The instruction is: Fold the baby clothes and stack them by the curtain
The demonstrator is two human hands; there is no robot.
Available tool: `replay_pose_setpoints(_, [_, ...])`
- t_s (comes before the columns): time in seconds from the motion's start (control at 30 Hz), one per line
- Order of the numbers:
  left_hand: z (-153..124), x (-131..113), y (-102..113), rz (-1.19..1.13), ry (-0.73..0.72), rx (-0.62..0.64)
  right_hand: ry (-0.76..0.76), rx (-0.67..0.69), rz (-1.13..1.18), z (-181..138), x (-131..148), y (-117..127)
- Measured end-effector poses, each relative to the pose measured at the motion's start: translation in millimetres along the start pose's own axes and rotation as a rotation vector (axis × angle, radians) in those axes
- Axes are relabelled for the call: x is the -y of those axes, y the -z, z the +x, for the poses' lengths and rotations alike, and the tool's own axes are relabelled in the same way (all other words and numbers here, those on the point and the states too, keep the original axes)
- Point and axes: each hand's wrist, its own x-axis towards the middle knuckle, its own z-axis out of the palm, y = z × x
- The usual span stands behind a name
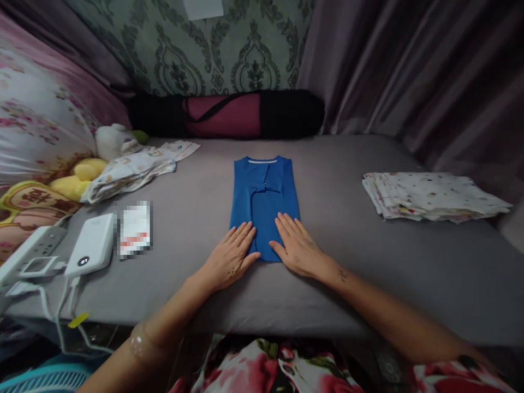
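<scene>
A blue garment, folded into a narrow upright rectangle, lies flat on the grey sheet in front of me. Its neckline, with a pale inner strip, points away from me, and a front opening shows below it. My left hand rests flat on the lower left edge of the cloth, fingers stretched out. On the lower right edge lies my right hand, also flat, with the thumb pointing inward. Both hands press from above and grip nothing.
To the right sits a folded stack of white patterned cloth. On the left are a crumpled patterned cloth, a white power bank, a power strip with cables, and plush toys. A black and maroon long bag lies along the wall.
</scene>
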Motion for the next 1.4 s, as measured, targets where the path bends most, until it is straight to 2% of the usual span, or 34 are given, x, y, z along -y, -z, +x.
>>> replay_pose_setpoints(0.13, [-6,4,9,0.034,-0.048,-0.016,0.056,0.039,0.092,-12,-2,18])
replay_pose_setpoints(0.23, [-15,9,20,0.032,-0.061,-0.095,0.12,-0.019,0.091,-35,-7,29])
replay_pose_setpoints(0.37, [-21,11,22,0.054,-0.177,-0.104,0.211,-0.066,0.022,-54,-17,29])
replay_pose_setpoints(0.47, [-21,11,19,0.123,-0.299,-0.099,0.291,-0.101,-0.043,-52,-20,25])
replay_pose_setpoints(0.57, [-21,13,17,0.158,-0.355,-0.103,0.35,-0.126,-0.098,-47,-21,21])
replay_pose_setpoints(0.67, [-22,15,17,0.133,-0.357,-0.088,0.362,-0.117,-0.127,-48,-22,22])
replay_pose_setpoints(0.9, [-31,13,25,-0.019,-0.261,-0.016,0.384,0.008,-0.075,-55,-31,36])
replay_pose_setpoints(1.0, [-34,20,28,-0.033,-0.247,0.014,0.387,-0.042,-0.058,-52,-35,35])
replay_pose_setpoints(1.13, [-32,29,30,-0.05,-0.31,0.048,0.367,-0.123,-0.006,-48,-39,30])
replay_pose_setpoints(1.4, [-31,33,31,-0.067,-0.299,-0.064,0.4,-0.155,0.058,-49,-53,27])
